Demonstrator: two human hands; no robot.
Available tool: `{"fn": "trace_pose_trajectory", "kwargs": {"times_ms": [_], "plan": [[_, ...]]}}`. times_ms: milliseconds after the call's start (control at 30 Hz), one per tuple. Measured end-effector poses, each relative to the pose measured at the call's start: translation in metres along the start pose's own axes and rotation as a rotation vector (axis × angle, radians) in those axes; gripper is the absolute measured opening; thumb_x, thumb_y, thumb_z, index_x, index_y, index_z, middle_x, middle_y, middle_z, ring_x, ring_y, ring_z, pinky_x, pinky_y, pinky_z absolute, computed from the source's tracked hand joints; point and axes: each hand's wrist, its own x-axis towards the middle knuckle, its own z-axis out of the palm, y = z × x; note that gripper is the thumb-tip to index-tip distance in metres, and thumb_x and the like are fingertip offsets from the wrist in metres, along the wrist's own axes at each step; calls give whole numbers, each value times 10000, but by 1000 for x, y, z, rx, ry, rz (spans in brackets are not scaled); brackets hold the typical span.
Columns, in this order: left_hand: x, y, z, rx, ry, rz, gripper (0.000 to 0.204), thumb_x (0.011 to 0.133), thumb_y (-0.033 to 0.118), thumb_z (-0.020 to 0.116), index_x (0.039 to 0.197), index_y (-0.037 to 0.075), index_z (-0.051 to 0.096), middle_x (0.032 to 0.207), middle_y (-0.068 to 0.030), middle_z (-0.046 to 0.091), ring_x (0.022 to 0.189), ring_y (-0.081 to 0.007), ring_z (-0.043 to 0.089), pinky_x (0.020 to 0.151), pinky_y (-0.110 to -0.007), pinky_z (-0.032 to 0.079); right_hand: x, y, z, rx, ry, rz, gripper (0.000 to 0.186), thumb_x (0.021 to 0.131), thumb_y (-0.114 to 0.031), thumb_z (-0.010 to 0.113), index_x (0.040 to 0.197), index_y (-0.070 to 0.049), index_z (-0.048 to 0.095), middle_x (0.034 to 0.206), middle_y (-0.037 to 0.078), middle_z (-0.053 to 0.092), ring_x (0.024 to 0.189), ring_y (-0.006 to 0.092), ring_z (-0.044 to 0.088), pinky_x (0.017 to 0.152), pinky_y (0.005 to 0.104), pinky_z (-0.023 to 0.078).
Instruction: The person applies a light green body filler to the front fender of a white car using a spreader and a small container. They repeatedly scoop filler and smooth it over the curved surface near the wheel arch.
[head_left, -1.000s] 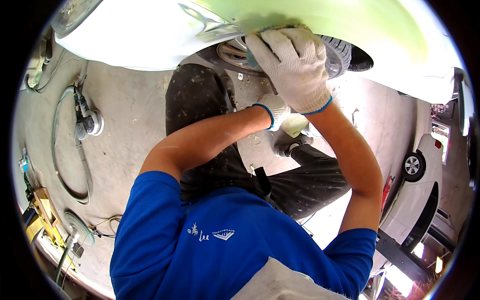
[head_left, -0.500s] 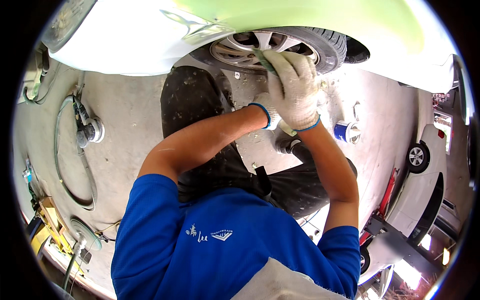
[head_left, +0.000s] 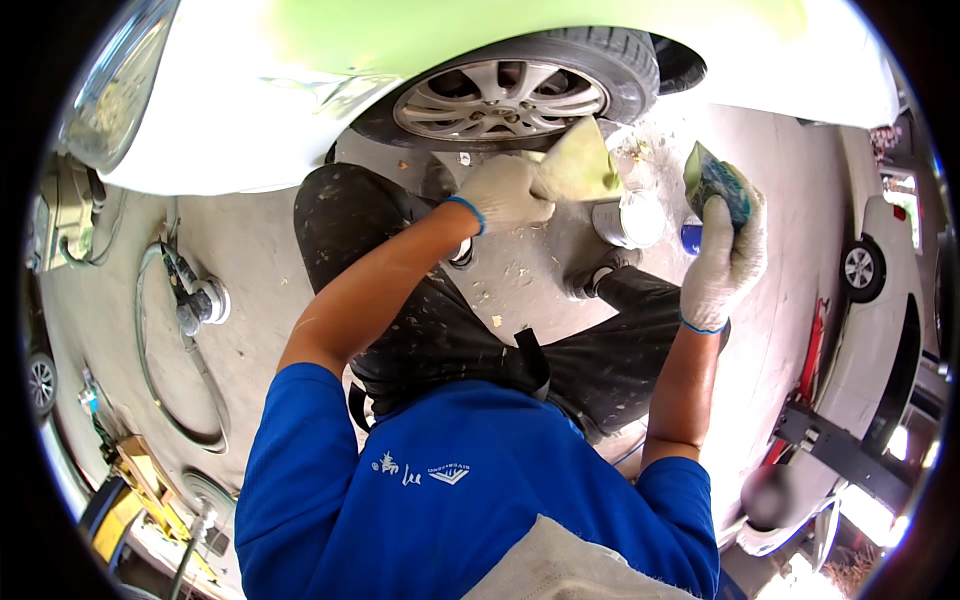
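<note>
My left hand (head_left: 503, 190), in a white knit glove with a blue cuff, is closed on a flat plate coated in pale yellow-green paste (head_left: 580, 165), which looks like a putty board. To its right my gloved right hand (head_left: 722, 270) grips a dark green putty spreader (head_left: 728, 190) smeared with pale paste; the two tools are apart. Beyond the hands stands the car's wheel (head_left: 500, 105), below a fender (head_left: 320, 70) in white and light green. My left fingers are partly hidden behind the plate.
An open metal can (head_left: 630, 220) and a blue can (head_left: 691, 236) stand on the floor between the hands. At left lies a sander (head_left: 203, 305) with a looping hose (head_left: 150, 370). A white car (head_left: 865, 370) is at far right, near a red-and-black lift arm (head_left: 830, 430).
My right hand has moved right and down, away from the wheel, with the spreader. The plate in my left hand, mostly hidden before, now shows. My view has shifted slightly.
</note>
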Motion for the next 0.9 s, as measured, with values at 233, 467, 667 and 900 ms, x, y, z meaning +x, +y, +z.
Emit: {"fn": "trace_pose_trajectory", "kwargs": {"times_ms": [233,467,667,900], "plan": [[-52,51,-9,-543,129,121,429,753,283,792,1045,-8,676,845,-193,724,798,-334,727,740,-414,561,-21,-3,-18,605,5,118,327,933,-16,635,1252,50,660,1254,172,681,1154,249,632,1057,408,474],[-68,49,20,-463,274,90,388,780,158,789,1105,-13,662,850,-181,728,757,-304,732,715,-362,566,-6,-7,-25,254,-403,-113,275,899,-29,666,1163,20,730,1078,148,723,1039,263,669,922,356,526],[-71,55,29,-568,157,-51,270,791,97,801,1019,-23,721,906,-30,722,782,-50,597,738,-254,516,-20,3,-23,323,-251,-36,288,904,-27,643,1176,-7,735,1117,133,720,1038,276,679,927,370,527],[-70,76,14,-486,152,-136,208,783,146,805,883,-11,715,677,-74,698,581,-105,634,584,-293,524,-15,14,-26,260,-401,7,291,878,18,625,1142,-23,740,1056,135,705,960,280,690,867,337,538]]}}
